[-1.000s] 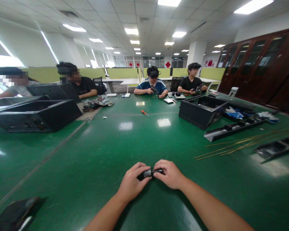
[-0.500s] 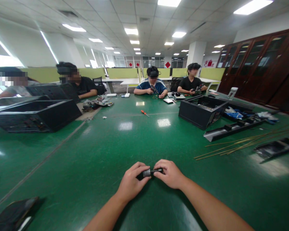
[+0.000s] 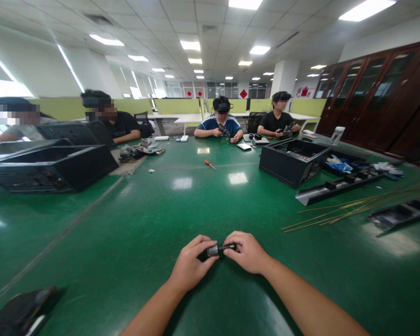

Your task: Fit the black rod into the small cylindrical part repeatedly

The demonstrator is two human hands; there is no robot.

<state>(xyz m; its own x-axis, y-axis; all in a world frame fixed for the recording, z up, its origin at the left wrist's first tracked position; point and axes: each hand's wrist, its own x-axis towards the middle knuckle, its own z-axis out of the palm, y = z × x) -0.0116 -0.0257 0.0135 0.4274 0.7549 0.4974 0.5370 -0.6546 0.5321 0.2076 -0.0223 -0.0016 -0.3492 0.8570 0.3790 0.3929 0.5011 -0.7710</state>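
A small black cylindrical part with a silver band (image 3: 213,251) lies across the space between my hands, just above or on the green table (image 3: 154,205). My left hand (image 3: 193,261) is closed around its thicker left end, fingers on top and thumb below. On the other side, my right hand (image 3: 247,252) pinches the thinner black end (image 3: 233,247) between thumb and fingers. Much of the part is covered by the fingers, so its exact kind does not show.
Farther up the table lies an orange screwdriver (image 3: 209,164). Black computer cases stand at left (image 3: 56,170) and right (image 3: 292,161). Thin brass-coloured rods (image 3: 350,207) and a metal channel (image 3: 336,186) lie at right. A dark flat object (image 3: 21,310) sits lower left. Several co-workers (image 3: 220,123) sit opposite.
My hands keep the same grip on the black part, with only a very slight shift. A little more of its thin middle shows between them.
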